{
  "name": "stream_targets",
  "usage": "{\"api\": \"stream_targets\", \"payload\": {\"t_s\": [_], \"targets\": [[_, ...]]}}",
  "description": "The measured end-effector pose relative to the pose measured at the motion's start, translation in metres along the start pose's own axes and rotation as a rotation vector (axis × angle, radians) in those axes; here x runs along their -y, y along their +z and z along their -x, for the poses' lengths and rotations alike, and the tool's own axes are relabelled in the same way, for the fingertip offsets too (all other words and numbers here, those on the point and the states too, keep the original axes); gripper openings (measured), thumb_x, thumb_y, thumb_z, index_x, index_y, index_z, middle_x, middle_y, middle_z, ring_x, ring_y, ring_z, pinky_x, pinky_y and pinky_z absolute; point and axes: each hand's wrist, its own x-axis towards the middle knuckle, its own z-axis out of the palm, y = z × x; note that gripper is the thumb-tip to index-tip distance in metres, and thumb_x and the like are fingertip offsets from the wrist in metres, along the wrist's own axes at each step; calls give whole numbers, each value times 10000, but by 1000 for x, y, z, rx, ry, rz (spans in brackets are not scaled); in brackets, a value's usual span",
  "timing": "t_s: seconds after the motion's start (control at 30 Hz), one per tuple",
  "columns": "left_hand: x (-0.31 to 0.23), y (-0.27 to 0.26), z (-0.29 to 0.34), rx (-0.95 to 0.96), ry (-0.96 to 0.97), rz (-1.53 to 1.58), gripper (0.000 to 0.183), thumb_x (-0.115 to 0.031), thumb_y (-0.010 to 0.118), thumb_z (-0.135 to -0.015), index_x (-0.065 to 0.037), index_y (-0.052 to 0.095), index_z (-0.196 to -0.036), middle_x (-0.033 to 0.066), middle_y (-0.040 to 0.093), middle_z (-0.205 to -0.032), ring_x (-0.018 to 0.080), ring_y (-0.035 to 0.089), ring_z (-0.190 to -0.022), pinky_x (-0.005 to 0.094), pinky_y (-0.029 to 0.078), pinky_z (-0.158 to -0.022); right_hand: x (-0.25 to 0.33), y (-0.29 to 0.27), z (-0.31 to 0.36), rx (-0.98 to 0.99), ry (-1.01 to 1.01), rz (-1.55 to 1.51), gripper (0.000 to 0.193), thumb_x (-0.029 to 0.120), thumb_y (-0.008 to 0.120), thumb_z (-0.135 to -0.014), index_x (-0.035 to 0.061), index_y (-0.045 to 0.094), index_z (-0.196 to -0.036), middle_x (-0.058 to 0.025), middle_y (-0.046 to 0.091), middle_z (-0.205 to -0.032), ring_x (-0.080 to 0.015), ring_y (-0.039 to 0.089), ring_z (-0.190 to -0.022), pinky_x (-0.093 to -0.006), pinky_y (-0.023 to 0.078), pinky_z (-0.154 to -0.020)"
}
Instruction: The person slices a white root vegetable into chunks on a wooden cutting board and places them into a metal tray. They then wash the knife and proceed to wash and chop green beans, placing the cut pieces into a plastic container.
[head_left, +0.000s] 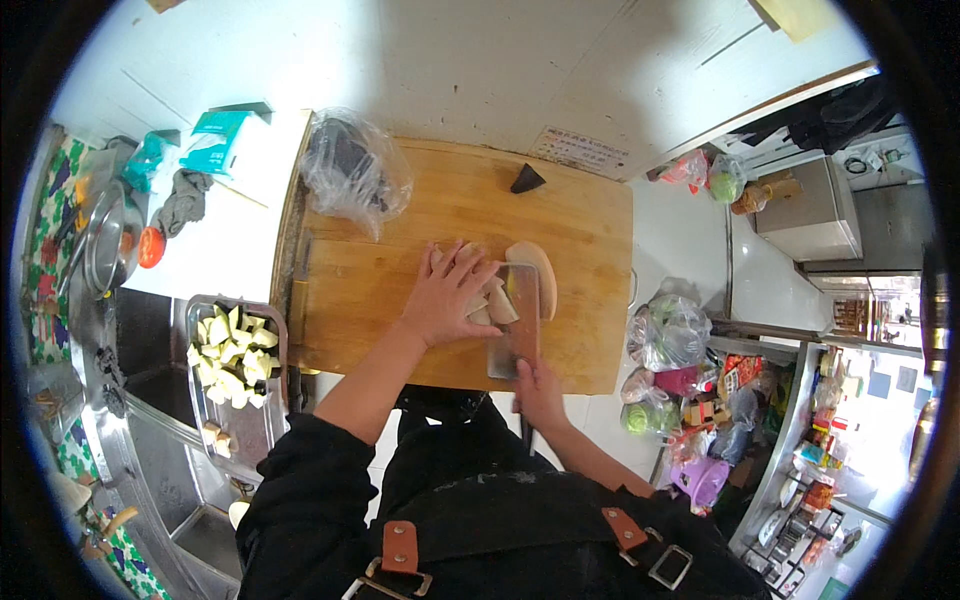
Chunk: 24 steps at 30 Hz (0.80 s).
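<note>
A wooden cutting board (pixel 590 220) lies in front of me. My left hand (pixel 448 298) reaches over a cluster of pale vegetable pieces (pixel 500 303), its fingers spread and curved down onto them. The kind of vegetable is not clear. In my right hand (pixel 541 395) is the handle of a cleaver (pixel 522 325), whose broad blade stands just right of those pieces. Beyond the blade rests a longer, curved pale vegetable piece (pixel 540 275), partly hidden by it. A small dark wedge (pixel 527 178) sits near the board's far edge.
Left of the board, a metal tray (pixel 270 425) holds several pale chunks with dark skin (pixel 235 350). A clear plastic bag (pixel 355 170) with something dark inside occupies the board's far left corner. A tomato (pixel 151 247) lies beside metal bowls. Bagged produce (pixel 672 335) stands at the right.
</note>
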Motion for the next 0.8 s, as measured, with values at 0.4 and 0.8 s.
{"api": "stream_targets", "payload": {"t_s": [0.4,0.8], "targets": [[-27,17,11,-487,-238,235,540,-333,688,-726,-181,592,-1236,121,477,-1331,390,393,-1261,554,267,-1043,45,34,-17,200,-93,127,213,216,411,-995,13,472,-1016,-41,471,-541,-141,476,-400,-296,398,-394],[-39,-135,189,-914,-728,-180,419,-197,709,-694,-148,637,-1104,134,530,-1232,393,444,-1214,520,318,-1026,130,142,74,840,-512,285,220,215,448,-967,2,496,-991,-118,571,-605,-201,580,-463,-338,455,-441]]}}
